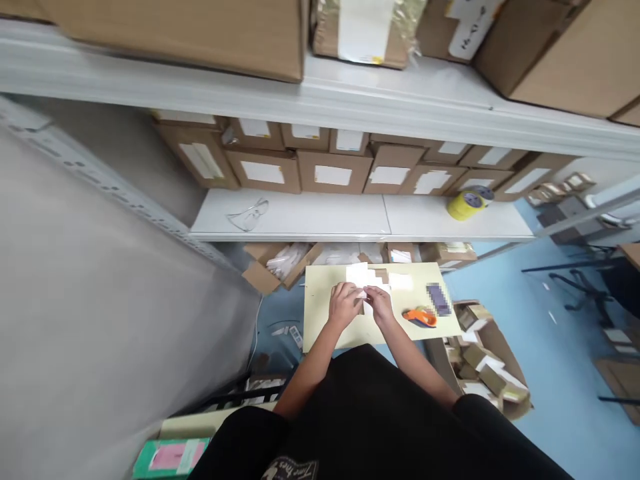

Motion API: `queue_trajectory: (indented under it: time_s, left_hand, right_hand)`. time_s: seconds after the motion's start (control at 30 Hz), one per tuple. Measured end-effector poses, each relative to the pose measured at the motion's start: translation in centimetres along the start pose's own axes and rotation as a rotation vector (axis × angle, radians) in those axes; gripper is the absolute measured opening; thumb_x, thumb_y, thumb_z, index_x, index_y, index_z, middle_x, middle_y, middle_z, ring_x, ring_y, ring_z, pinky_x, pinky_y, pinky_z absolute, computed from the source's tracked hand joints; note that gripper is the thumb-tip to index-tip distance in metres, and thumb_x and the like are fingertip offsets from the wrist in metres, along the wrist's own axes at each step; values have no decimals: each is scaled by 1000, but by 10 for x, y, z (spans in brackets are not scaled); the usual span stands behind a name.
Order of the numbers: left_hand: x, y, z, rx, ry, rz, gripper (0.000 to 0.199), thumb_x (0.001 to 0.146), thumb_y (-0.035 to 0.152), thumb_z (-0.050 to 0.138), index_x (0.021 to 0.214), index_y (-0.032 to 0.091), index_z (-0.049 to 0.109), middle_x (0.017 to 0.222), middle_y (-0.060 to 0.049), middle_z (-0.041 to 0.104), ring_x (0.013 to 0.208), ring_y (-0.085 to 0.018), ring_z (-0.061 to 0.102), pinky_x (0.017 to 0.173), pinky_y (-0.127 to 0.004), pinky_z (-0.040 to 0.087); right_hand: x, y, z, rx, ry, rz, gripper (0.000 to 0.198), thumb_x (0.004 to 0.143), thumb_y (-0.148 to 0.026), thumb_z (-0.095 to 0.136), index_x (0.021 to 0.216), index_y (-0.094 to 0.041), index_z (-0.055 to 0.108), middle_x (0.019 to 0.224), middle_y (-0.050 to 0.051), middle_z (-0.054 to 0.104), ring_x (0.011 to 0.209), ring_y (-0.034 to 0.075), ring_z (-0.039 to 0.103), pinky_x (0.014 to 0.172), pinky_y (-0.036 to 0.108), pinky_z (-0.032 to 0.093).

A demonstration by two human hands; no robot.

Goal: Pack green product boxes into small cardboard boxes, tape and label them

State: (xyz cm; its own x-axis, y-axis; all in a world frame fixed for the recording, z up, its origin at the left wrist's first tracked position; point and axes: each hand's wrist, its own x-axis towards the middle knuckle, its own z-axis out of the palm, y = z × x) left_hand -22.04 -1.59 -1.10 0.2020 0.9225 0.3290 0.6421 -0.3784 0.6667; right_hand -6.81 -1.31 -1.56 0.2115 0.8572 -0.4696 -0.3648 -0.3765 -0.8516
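Apparently both hands were busy w/ one small white piece (pixel 362 293), held betw. them just above the pale yellow table (pixel 325 323), about mid-width. The L hand (pixel 345 303) had its fingers curled and seemed to pinch the piece's left side; the R hand (pixel 378 303) pinched the right side, thumb and index close together. Couldn't tell if the piece was a label or plain paper; too small. White sheets (pixel 357 272) lay at the far side, a separate white sheet (pixel 401 282) to the right, w/ a bit of brown cardboard (pixel 382 274) betw. Handling it well, imo, called for a light pinch at the edges only, both sides level, tension even so thin stock didn't crease or tear, and fingertips off the flat face in case it was sticky. Working low over the table made sense too, w/ forearms steady. The orange-and-blue tool (pixel 421 317) and the dark pixelated item (pixel 439 299) sat right of the R hand, well clear of the fingers, so elbow room was prob. OK.
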Motion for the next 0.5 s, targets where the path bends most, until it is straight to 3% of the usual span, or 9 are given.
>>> queue_trajectory:
  time_s: [0.1,0.23,0.33,0.4,0.5]
  left_hand:
    - [13,6,25,-132,-134,-79,45,78,27,86,121,30,76,130,-9,67,123,-30,60,107,-45,49]
    - [20,3,57,-376,-299,-240,70,62,27,95,127,28,71,139,-9,62,130,-28,59,113,-40,47]
    - [20,4,81,-534,-324,-367,83,51,29,99,128,27,68,142,-10,61,127,-30,62,106,-41,51]
    - [20,6,97,-642,-260,-549,76,56,37,96,124,24,66,131,-12,68,111,-27,69,92,-38,56]
    - [23,11,120,-745,-123,-780,53,70,48,84,110,19,65,88,-6,75,82,-21,72,76,-33,55]
  right_hand:
    - [-1,6,-32,-10,118,-5,29,62,-43,89,73,-21,73,69,0,70,66,15,63,66,28,51]
    - [2,17,-64,0,174,2,28,66,-46,85,76,-22,73,73,1,71,69,17,64,67,29,52]
    - [17,15,-84,9,223,6,28,66,-47,84,74,-23,70,75,1,70,71,16,64,66,28,53]
    - [30,11,-99,2,218,33,29,66,-46,84,73,-23,68,74,1,69,72,16,64,66,27,53]
    - [52,6,-122,7,146,111,30,63,-45,86,72,-23,68,69,0,66,69,15,62,66,27,54]
